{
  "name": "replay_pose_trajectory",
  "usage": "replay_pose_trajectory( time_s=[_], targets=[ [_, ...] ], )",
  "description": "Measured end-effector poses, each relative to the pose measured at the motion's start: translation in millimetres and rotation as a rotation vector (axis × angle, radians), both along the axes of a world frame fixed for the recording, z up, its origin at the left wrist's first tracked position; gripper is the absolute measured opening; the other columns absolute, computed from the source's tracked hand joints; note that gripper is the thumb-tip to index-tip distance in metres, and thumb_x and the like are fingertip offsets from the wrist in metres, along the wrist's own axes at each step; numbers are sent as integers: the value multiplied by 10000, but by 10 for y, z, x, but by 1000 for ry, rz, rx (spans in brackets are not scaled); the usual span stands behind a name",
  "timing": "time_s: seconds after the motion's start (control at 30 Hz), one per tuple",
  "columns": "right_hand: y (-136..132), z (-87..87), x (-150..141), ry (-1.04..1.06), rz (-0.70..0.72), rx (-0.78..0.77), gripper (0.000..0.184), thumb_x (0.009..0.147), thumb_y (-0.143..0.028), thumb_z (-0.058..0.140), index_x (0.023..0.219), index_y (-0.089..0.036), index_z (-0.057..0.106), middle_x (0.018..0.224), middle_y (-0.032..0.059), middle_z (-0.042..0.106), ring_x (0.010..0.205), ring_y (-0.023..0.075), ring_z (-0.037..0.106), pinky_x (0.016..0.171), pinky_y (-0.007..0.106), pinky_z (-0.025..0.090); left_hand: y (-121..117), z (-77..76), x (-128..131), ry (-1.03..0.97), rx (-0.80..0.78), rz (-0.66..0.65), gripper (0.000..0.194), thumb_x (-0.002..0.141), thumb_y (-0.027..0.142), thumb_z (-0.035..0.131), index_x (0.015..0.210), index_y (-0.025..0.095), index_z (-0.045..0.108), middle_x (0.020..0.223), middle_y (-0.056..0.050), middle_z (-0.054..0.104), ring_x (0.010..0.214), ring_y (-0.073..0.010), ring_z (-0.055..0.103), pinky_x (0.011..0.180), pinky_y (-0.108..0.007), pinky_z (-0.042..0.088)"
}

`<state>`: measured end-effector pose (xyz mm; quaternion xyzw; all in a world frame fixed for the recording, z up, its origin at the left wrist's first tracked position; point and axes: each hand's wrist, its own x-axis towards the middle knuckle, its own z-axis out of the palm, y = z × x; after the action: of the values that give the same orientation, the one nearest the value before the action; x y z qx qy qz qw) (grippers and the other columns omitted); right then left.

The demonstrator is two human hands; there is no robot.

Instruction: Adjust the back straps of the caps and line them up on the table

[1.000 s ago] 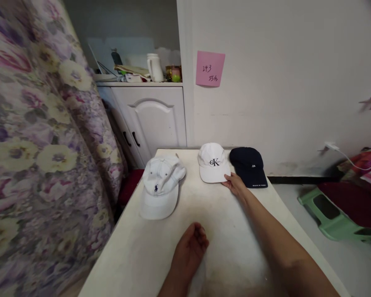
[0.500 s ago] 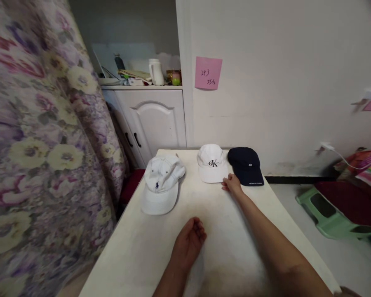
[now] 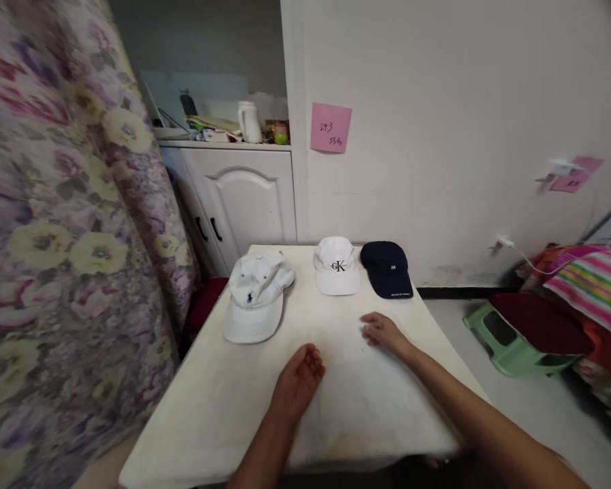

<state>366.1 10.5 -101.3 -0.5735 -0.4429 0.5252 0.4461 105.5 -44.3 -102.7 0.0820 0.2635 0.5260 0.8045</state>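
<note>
Three caps lie on the pale table [image 3: 224, 421]. My right hand [image 3: 384, 333] is over the table in front of the white cap with black letters [image 3: 337, 266] and the navy cap [image 3: 387, 269]; its fingers are loosely bent and apart, touching neither cap. My left hand [image 3: 298, 380] rests palm-up nearer to me, fingers half curled, with nothing in it. Off to its upper left sits a larger whitish cap [image 3: 258, 297] with a small dark emblem, its brim pointing toward me.
A floral curtain [image 3: 81, 272] hangs along the left. Behind the table stand a white cabinet [image 3: 249, 197] and a wall with a pink note [image 3: 330, 128]. To the right, a green stool [image 3: 504, 353] is on the floor beside striped cloth [image 3: 595, 285].
My right hand has drawn back toward me from the white lettered cap's brim. The caps stay in place; the whole view has shifted to the right.
</note>
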Motion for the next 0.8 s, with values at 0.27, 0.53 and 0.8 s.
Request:
replay_pose_trajectory(
  time_s=[0.27,0.53,0.8],
  targets=[
    [-880,-119,-179,15,199,23,177,721,-271,667,860,-170,627,717,-5,658,528,123,618,488,248,474,-72,29,6,9,27,59,199,947,66,499,881,105,683,765,-68,729,670,-136,703,662,-250,579],
    [-891,-182,-196,-30,225,33,160,735,-265,590,864,-170,591,685,-33,621,508,99,580,491,233,429,-125,45,-425,36,58,300,267,953,54,431,1066,110,666,1042,-155,750,867,-205,741,739,-318,600],
    [-876,-273,-213,-55,224,29,218,713,-327,583,870,-176,571,681,-28,621,471,104,574,449,230,383,-100,61,-904,79,36,525,290,930,28,411,1031,107,671,967,-152,754,912,-206,739,795,-326,603]
  ],
)
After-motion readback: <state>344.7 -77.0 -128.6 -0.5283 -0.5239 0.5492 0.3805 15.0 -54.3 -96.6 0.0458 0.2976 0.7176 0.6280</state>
